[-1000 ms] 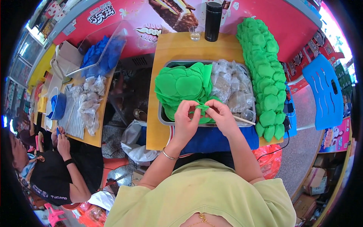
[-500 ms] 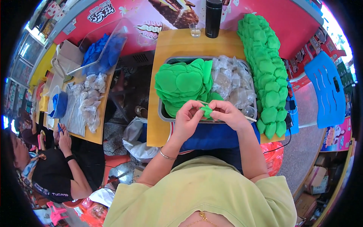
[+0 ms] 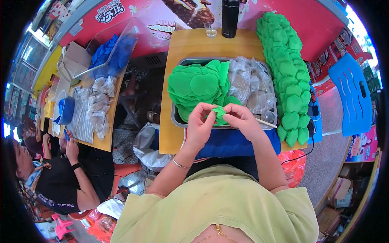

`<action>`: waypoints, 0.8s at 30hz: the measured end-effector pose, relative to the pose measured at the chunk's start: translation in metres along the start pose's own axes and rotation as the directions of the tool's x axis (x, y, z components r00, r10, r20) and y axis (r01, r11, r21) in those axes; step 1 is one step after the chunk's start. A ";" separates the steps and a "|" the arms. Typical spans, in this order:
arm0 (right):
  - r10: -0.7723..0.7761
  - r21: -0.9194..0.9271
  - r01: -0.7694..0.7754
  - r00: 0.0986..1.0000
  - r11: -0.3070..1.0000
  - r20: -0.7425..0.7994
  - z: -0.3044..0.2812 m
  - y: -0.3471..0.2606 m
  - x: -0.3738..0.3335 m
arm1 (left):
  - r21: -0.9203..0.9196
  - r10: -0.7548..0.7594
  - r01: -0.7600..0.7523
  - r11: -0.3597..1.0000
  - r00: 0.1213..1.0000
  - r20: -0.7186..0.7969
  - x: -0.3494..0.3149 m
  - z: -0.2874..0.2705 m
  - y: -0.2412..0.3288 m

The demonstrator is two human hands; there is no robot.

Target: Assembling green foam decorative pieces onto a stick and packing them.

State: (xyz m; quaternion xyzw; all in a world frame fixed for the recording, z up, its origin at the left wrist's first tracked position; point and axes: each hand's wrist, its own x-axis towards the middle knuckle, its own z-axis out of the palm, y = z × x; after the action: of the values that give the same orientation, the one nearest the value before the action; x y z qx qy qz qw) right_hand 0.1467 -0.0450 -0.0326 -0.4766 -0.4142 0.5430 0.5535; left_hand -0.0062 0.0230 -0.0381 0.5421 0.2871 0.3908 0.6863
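A small gathered piece of green fabric (image 3: 219,111) is pinched between my two hands, above the near edge of a metal tray (image 3: 175,120). My left hand (image 3: 200,121) grips its left side with thumb and fingers. On the other side my right hand (image 3: 243,121) pinches it too, and a thin pale stick (image 3: 266,123) pokes out to the right from under this hand. Behind my hands, flat green fabric pieces (image 3: 198,83) fill the tray's left part. Clear plastic bags with brownish contents (image 3: 251,83) lie in its right part.
A long stack of puffy green pieces (image 3: 288,81) lines the table's right side. A black bottle (image 3: 230,18) and clear cup (image 3: 210,30) stand at the back. To the left a co-worker (image 3: 60,178) handles something blue beside another table (image 3: 106,137). A blue chair (image 3: 350,95) stands right.
My fingers have shifted slightly on the green piece, and more of it shows above them. The stick's right end sits a little higher. The whole view has shifted slightly.
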 end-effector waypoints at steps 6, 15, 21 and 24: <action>-0.087 -0.023 0.085 0.991 0.996 -0.103 0.013 0.002 0.000 | -0.024 0.019 -0.018 1.000 1.000 0.019 0.007 -0.001 -0.009; -0.050 -0.189 0.047 0.999 0.981 -0.009 0.007 -0.001 0.001 | -0.294 -0.147 0.131 0.947 0.989 -0.034 0.000 -0.002 -0.004; -0.056 -0.091 0.050 0.996 0.995 -0.068 0.009 -0.004 0.003 | -0.446 -0.014 0.002 0.895 1.000 -0.024 0.002 0.000 0.000; -0.086 -0.048 0.082 0.992 0.995 -0.088 0.010 -0.007 0.005 | -0.540 -0.021 0.091 0.837 0.991 0.135 0.003 -0.005 0.002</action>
State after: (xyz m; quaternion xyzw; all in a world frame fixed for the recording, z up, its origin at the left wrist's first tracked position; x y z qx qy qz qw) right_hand 0.1382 -0.0391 -0.0242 -0.4952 -0.4204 0.4878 0.5831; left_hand -0.0092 0.0288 -0.0376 0.3391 0.1369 0.4015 0.8397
